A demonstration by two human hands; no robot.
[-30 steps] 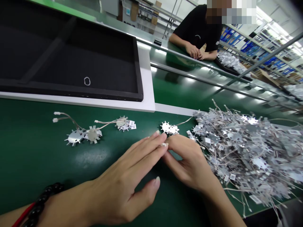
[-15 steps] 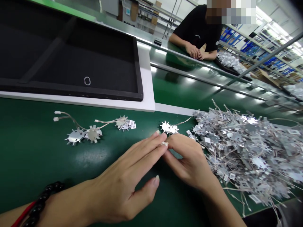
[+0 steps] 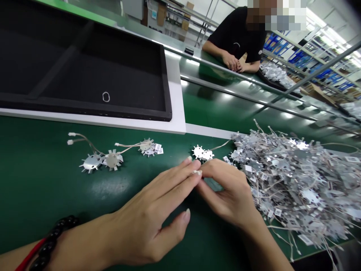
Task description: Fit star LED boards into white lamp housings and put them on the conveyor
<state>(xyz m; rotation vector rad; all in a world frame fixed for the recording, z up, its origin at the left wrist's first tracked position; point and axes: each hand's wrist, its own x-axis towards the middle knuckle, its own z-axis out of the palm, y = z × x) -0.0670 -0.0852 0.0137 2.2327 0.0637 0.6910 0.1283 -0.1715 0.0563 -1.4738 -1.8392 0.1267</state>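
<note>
My left hand [image 3: 153, 209] reaches in from the lower left with its fingers stretched out and its thumb apart. Its fingertips touch the closed fingertips of my right hand [image 3: 228, 192]. Whatever the right fingers pinch, if anything, is hidden. Just beyond the fingertips lies a pair of silver toothed metal discs [image 3: 203, 153] with a thin wire. To the right rises a big heap of similar wired discs [image 3: 299, 180], some with white labels. More discs [image 3: 92, 162] with white plugs lie to the left, and a labelled set [image 3: 150, 147] sits nearer the middle.
A black tray [image 3: 168, 94] on a white board [image 3: 177, 82] stands at the back left, with a small pale ring [image 3: 106, 96] inside. Metal rails run beyond the green table [image 3: 118, 188]. Across them sits a person in a black shirt [image 3: 231, 34], hands together, near another heap of parts [image 3: 278, 73].
The whole view has shifted very slightly. Both hands stay together in nearly the same pose, and the discs and heap lie as before.
</note>
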